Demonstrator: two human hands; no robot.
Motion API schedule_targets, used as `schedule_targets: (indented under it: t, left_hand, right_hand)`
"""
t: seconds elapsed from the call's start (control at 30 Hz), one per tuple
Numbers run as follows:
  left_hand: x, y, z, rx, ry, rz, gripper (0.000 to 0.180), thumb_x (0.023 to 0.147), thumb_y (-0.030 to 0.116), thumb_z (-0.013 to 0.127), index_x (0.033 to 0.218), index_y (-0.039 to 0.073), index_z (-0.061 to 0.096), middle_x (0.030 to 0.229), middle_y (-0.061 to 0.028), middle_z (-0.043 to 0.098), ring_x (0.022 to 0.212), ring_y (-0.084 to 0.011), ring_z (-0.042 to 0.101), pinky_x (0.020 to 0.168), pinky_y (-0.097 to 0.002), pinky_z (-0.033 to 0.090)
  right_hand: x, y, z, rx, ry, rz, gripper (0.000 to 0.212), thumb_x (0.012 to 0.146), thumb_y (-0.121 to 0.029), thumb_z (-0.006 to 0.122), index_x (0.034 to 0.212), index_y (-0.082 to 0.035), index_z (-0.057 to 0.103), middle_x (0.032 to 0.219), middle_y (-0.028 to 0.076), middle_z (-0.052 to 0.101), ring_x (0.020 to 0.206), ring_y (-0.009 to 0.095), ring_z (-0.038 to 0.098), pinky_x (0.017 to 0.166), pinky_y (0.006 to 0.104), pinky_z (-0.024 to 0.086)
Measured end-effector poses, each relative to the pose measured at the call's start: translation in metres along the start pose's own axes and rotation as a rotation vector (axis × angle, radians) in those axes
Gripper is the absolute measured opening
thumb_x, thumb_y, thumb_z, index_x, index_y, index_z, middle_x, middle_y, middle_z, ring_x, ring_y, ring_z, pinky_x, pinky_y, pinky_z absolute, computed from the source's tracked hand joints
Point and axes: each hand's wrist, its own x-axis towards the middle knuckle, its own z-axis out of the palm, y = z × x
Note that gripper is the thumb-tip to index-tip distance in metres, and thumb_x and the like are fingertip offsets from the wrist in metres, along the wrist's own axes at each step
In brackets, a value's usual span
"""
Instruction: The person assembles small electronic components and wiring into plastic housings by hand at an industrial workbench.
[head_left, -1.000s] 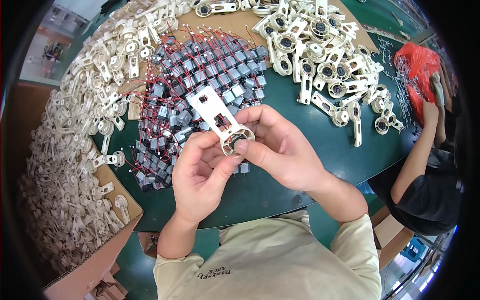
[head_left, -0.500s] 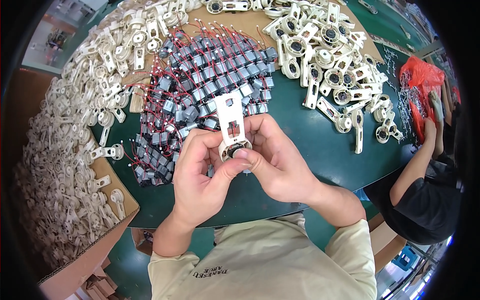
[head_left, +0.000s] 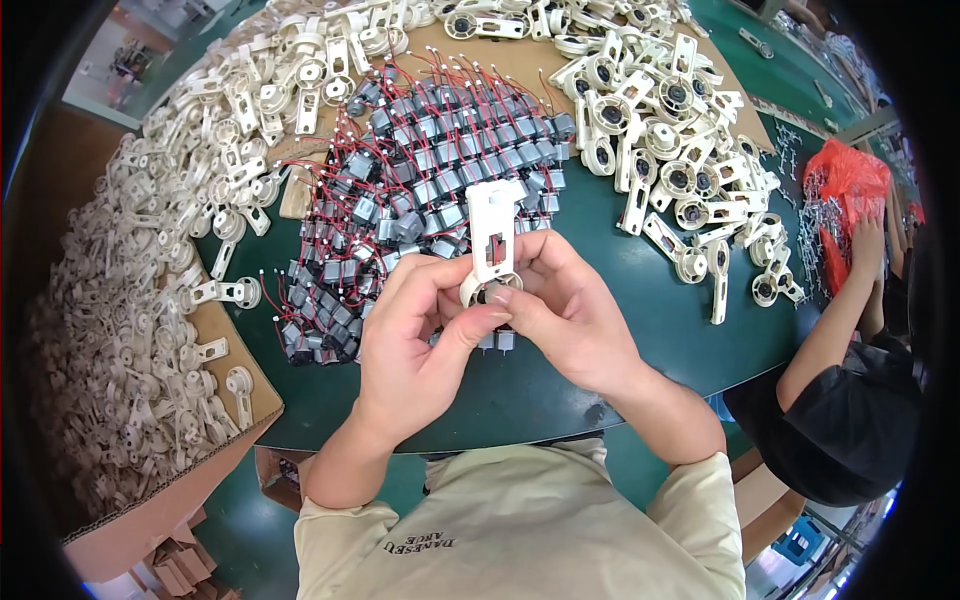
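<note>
Between my two hands I hold a white plastic housing (head_left: 492, 222), its slotted flat arm pointing away from me and its round end nearest me. My left hand (head_left: 415, 335) grips the round end from the left, thumb laid across its edge. From the other side my right hand (head_left: 570, 320) closes on it, thumb pressed on the dark part inside the ring. That dark part is mostly covered by my thumbs. Just beyond my hands lies a pile of small silver motors (head_left: 450, 160) with red wires and white connectors.
Loose white housings fill a cardboard box (head_left: 245, 425) at the left. Housings with dark centres (head_left: 670, 175) lie heaped at the far right of the green table (head_left: 640, 270). At the right edge, another person's hand (head_left: 868, 245) is at a red plastic bag (head_left: 845, 175) beside scattered screws.
The view has shifted slightly, so the table's contents appear a little to the right. My hands still hold the housing, with my right thumb still on its round end.
</note>
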Motion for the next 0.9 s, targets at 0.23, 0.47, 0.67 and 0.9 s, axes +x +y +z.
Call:
schedule_targets:
  t: [0.23,0.47,0.67,0.9]
  left_hand:
    - [-0.001,-0.004,-0.003,0.057,-0.042,0.026,0.033,0.082,-0.002,0.068,0.113,-0.004,0.059,0.097,-0.0072,0.053,0.073,-0.0093,0.059,0.061,-0.0208,0.050]
    - [0.002,-0.002,0.002,0.084,-0.059,-0.024,0.034,0.082,-0.003,0.068,0.115,-0.003,0.059,0.095,-0.0073,0.054,0.069,-0.0090,0.059,0.056,-0.0203,0.048]
    - [0.001,0.000,-0.003,-0.129,-0.037,-0.112,0.029,0.092,-0.001,0.054,0.121,-0.006,0.053,0.100,-0.0078,0.050,0.074,-0.0103,0.059,0.062,-0.0219,0.049]
    - [0.015,0.024,-0.059,-0.162,0.189,-0.017,0.029,0.095,0.003,0.048,0.123,-0.004,0.049,0.094,-0.0083,0.062,0.080,-0.0131,0.063,0.074,-0.0254,0.051]
  right_hand:
    - [-0.001,-0.002,0.001,-0.015,0.028,-0.004,0.018,0.093,0.001,0.051,0.109,0.000,0.045,0.101,0.007,0.060,0.088,0.009,0.059,0.075,0.0252,0.048]
    - [0.001,-0.006,-0.010,-0.018,0.031,0.052,0.014,0.092,-0.001,0.052,0.104,0.000,0.045,0.098,0.007,0.061,0.087,0.009,0.060,0.073,0.0243,0.048]
    - [0.006,-0.010,-0.005,0.004,-0.006,0.076,0.024,0.092,0.001,0.053,0.114,0.000,0.044,0.103,0.007,0.060,0.090,0.009,0.059,0.077,0.0258,0.048]
    - [0.005,-0.038,-0.047,-0.496,0.541,-0.340,0.035,0.094,-0.005,0.053,0.128,-0.001,0.047,0.114,0.008,0.057,0.103,0.015,0.057,0.089,0.0262,0.045]
